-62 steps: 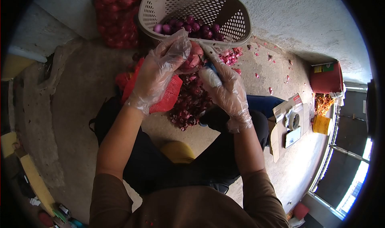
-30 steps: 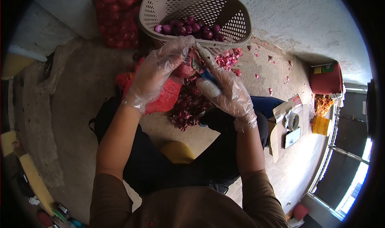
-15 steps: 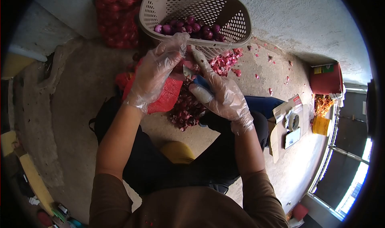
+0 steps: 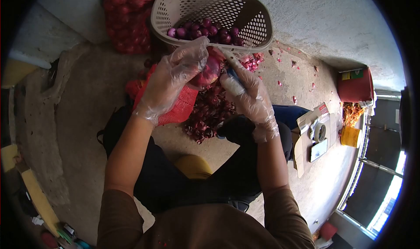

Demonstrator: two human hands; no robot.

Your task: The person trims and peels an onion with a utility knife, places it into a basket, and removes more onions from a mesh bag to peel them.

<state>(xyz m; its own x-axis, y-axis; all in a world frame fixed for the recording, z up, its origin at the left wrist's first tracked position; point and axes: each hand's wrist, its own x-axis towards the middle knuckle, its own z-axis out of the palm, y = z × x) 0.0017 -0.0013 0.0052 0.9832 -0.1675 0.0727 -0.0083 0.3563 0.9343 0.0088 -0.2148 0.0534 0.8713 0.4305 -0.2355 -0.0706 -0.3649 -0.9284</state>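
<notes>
A clear plastic glove covers my left hand [image 4: 175, 76], whose fingers are closed around a red onion [image 4: 209, 71]. My right hand [image 4: 249, 91], also gloved, grips a blue-handled knife [image 4: 232, 75] just right of the onion; its blade is mostly hidden. Under my hands lies a pile of dark red onion skins [image 4: 205, 117]. A red mesh bag [image 4: 179, 106] is below my left wrist. Beyond my hands, a perforated basket [image 4: 258, 8] holds several purple onions [image 4: 205, 31].
A full red mesh sack of onions [image 4: 131, 21] leans by the wall, left of the basket. To the right are a cardboard piece [image 4: 301, 155] with a tape roll [image 4: 320, 132] and a phone [image 4: 319, 150], a red bin [image 4: 356, 87] and a yellow container [image 4: 351, 136].
My right hand has shifted slightly right and up with the knife. The onion in my left hand now shows more of its dark, shiny side.
</notes>
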